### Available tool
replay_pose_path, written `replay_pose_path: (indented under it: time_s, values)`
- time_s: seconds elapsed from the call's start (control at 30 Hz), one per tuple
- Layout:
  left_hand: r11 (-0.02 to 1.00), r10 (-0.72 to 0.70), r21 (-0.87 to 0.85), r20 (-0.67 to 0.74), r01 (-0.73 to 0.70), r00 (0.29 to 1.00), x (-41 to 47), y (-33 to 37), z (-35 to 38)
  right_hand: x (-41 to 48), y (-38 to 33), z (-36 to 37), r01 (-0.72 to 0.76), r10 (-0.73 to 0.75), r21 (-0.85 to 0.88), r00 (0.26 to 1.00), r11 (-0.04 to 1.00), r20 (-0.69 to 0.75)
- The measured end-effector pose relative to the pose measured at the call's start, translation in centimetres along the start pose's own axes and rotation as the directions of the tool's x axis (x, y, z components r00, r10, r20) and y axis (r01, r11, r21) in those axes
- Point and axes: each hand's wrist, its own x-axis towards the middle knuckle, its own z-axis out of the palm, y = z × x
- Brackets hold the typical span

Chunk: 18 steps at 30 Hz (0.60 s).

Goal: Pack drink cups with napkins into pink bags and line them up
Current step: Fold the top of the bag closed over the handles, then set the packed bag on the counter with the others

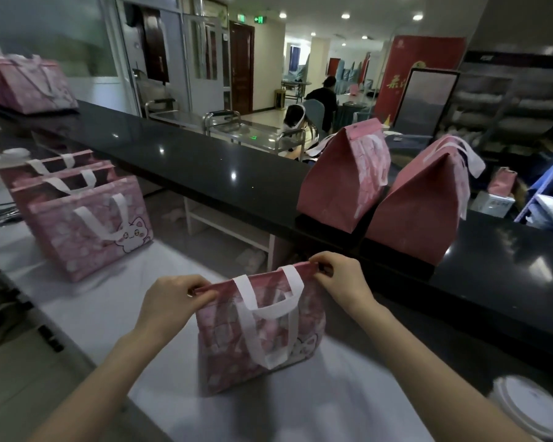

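The bag (259,339) stands upright on the worktop (125,282), just below the black counter (205,161), its cat print towards the person. The left hand (170,301) pinches the near-left end of its top edge between thumb and curled fingers; the right hand (339,279) pinches the far-right end the same way. Between them the two lips of the mouth lie pressed together; the white handle (268,311) droops down the front. Whether a cup and napkin are inside cannot be seen.

The step looks like closing the mouth, since the two shut bags (342,183) on the counter both rise to a closed ridge. To do it well, pull evenly outward along the edge so the lips meet flush; then work the pinches inward from the ends; keep both handles outside the seam. Press the lips sideways against each other, not downward; a downward push could tip or dent whatever stands inside. Keep the base flat on the worktop until the top holds.

After that, lift by the handles and set the bag beside the shut pair, turned the same way, so the row stays straight. A lidded cup (527,409) sits at the lower right, near the right forearm; mind the elbow there. A stack (87,224) of unfilled bags leans to the left, well apart from the hands.
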Motion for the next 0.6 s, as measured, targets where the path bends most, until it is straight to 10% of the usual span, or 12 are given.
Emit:
replay_pose_path:
  time_s: [0.33,0.6]
  values:
    - [0.994,-0.104,0.008,-0.162,0.107,0.981,-5.2,1.9,-0.8,-2.0,-0.3,3.1,-0.063,0.057,0.016,0.971,0.998,0.232]
    - [0.883,-0.147,-0.421,0.172,0.208,0.974,-7.6,0.1,-1.0,-8.1,-1.0,7.0,-0.185,0.207,-0.102,0.747,0.978,0.632]
